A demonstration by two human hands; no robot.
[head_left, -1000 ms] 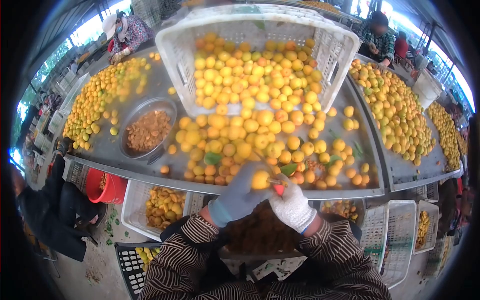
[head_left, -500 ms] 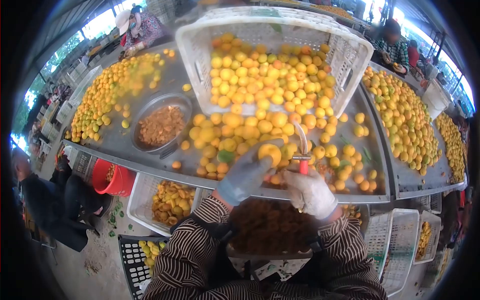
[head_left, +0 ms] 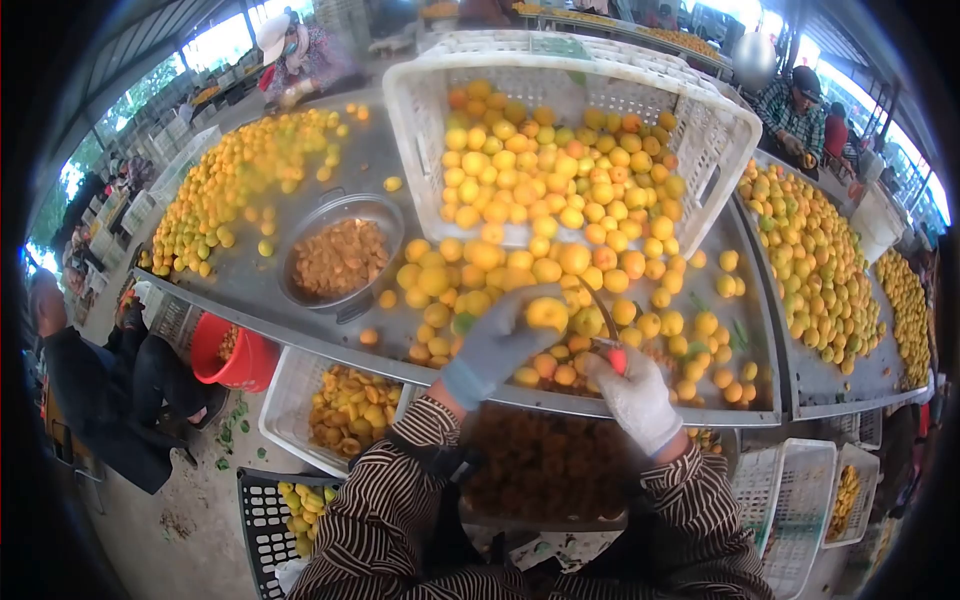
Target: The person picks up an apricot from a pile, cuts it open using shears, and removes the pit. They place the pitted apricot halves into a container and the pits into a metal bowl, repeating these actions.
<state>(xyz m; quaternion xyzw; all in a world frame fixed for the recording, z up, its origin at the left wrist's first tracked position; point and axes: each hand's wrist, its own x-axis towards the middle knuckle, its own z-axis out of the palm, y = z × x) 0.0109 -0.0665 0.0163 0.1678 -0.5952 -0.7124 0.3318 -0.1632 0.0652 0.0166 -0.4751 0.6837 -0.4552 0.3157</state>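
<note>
My left hand (head_left: 488,348), in a grey glove, grips a yellow apricot (head_left: 546,314) over the front of the metal table. My right hand (head_left: 636,402), in a white glove, is closed around the red handle of a curved knife (head_left: 618,359). The thin blade rises and bends left, its tip near the apricot's upper right side. Loose apricots (head_left: 455,278) lie around and behind both hands. Behind them a white plastic crate (head_left: 412,150), tipped toward me, holds many more.
A metal bowl (head_left: 398,228) of brown pieces sits left on the table (head_left: 240,290). Below are a red bucket (head_left: 255,365), a white crate (head_left: 283,425) of cut fruit and a dark container beneath my hands. More apricots are piled at right. Other people work nearby.
The knife has turned, its blade now slanting left beside the apricot instead of standing upright. My right hand has shifted slightly right, and the whole view has moved a little.
</note>
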